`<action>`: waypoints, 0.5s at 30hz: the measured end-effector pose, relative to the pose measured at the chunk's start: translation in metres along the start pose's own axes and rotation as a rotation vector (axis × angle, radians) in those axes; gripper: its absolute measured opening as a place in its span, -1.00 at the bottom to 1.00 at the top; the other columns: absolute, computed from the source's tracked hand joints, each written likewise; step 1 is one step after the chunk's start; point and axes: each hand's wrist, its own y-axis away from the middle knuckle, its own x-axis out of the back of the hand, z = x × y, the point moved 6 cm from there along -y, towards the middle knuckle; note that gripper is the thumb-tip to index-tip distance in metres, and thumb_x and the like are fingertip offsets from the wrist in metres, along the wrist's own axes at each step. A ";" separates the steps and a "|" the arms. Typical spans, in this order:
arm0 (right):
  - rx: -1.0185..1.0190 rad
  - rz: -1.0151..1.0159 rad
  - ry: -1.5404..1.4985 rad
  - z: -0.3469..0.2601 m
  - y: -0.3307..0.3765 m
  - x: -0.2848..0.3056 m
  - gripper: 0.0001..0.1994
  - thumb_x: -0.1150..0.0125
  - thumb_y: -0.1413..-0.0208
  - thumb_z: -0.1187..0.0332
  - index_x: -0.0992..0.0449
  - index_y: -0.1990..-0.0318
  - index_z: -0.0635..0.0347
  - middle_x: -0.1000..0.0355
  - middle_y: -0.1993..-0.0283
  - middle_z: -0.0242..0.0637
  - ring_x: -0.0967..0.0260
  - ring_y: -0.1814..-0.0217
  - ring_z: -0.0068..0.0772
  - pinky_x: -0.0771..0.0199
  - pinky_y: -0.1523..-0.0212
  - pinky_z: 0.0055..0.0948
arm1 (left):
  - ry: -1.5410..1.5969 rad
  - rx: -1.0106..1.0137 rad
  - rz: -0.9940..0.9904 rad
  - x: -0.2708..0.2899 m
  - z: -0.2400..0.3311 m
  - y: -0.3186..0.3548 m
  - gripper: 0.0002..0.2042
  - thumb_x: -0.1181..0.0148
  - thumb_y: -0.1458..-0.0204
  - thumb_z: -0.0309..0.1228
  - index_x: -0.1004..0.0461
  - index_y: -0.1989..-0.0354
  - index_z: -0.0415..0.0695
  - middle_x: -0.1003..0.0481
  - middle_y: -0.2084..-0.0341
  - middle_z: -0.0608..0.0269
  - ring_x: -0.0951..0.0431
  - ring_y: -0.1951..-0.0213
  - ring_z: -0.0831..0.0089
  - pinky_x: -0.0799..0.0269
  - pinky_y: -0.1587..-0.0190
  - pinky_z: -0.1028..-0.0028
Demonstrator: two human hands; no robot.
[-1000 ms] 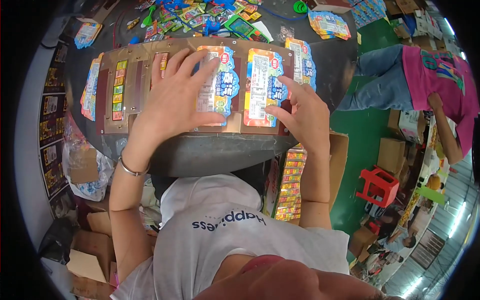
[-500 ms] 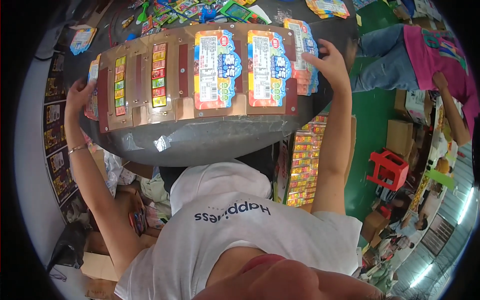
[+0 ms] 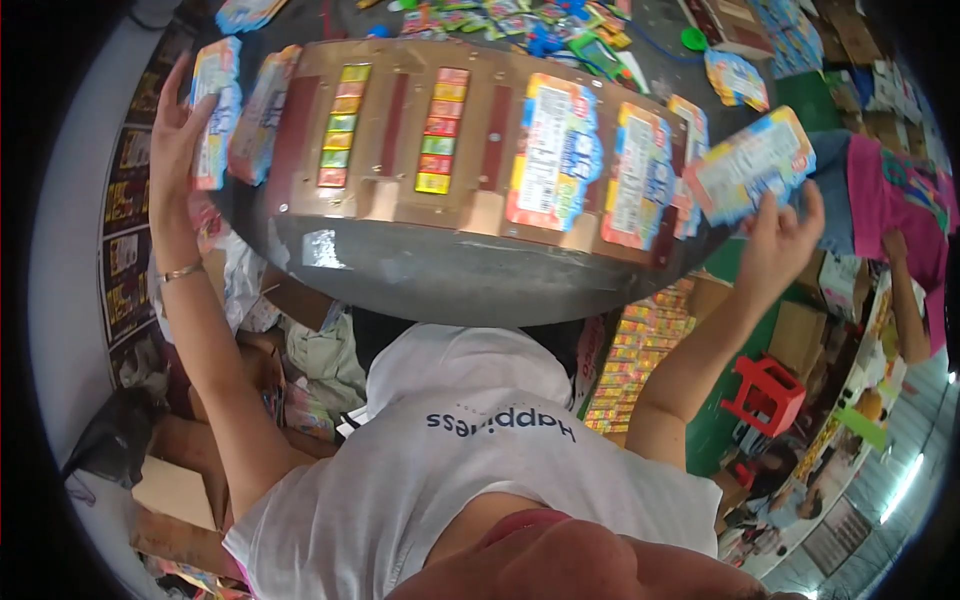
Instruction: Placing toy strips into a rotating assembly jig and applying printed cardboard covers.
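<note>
My left hand (image 3: 178, 130) grips a colourful printed card (image 3: 216, 120) with a wavy edge, thumb on its face, at the left end of a brown slotted board (image 3: 397, 130). My right hand (image 3: 785, 235) pinches a matching card (image 3: 752, 168) by its lower edge, raised and tilted off the right end. On the board, two slots hold rows of small coloured wrapped pieces (image 3: 343, 125), (image 3: 442, 130). Two more cards (image 3: 553, 150), (image 3: 636, 175) lie over the slots to the right. Further cards sit at its left end (image 3: 262, 115) and right end (image 3: 690, 150).
Small packets (image 3: 480, 18) and a green-framed item (image 3: 600, 55) lie along the table's far side. Loose cards (image 3: 737, 78) rest at the far right. Below the table stands a box of coloured pieces (image 3: 640, 350). A red stool (image 3: 765, 395) and a person in pink (image 3: 900, 180) are at right.
Both hands have lifted a card from the ends of the board: the left one upward, the right one outward to the right. The whole view has shifted, with the board now further right.
</note>
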 end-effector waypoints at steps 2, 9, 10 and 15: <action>0.022 -0.200 -0.130 -0.057 0.037 -0.044 -0.70 -0.15 -0.16 0.52 -0.46 -0.06 0.25 -0.42 0.46 -0.40 -0.29 0.52 -0.71 -0.29 0.52 -0.64 | 0.265 -0.030 0.091 -0.052 0.018 0.008 -0.42 -0.21 -0.09 -0.56 -0.21 -0.31 -0.20 -0.54 0.08 0.17 -0.57 0.15 0.50 -0.49 0.08 0.56; -0.182 -0.868 -0.037 -0.055 0.108 -0.226 -0.56 -0.26 -0.09 0.41 -0.44 -0.16 0.23 -0.40 0.55 -0.39 -0.32 0.61 -0.62 -0.30 0.52 -0.56 | -0.710 -0.230 -0.086 -0.143 0.038 0.040 -0.55 -0.37 0.07 -0.29 -0.52 -0.06 -0.04 -0.53 0.31 0.17 -0.54 0.40 0.30 -0.45 0.32 0.37; -0.182 -0.869 -0.033 -0.053 0.107 -0.229 -0.56 -0.26 -0.09 0.41 -0.44 -0.16 0.23 -0.40 0.55 -0.39 -0.32 0.61 -0.62 -0.30 0.52 -0.56 | -0.824 -0.249 -0.063 -0.148 0.035 0.043 -0.58 -0.36 0.08 -0.22 -0.55 -0.01 0.00 -0.48 0.22 0.17 -0.49 0.27 0.17 -0.42 0.27 0.23; 0.507 -0.768 0.575 -0.085 0.107 -0.220 -0.43 -0.42 0.11 0.06 -0.52 -0.10 0.06 -0.36 0.42 -0.25 -0.33 0.40 -0.28 -0.37 0.35 -0.34 | -1.008 -0.507 -0.308 -0.148 0.042 0.055 -0.48 -0.29 0.05 -0.08 -0.45 -0.13 0.08 -0.38 -0.09 0.23 -0.30 -0.13 0.10 -0.16 -0.15 0.06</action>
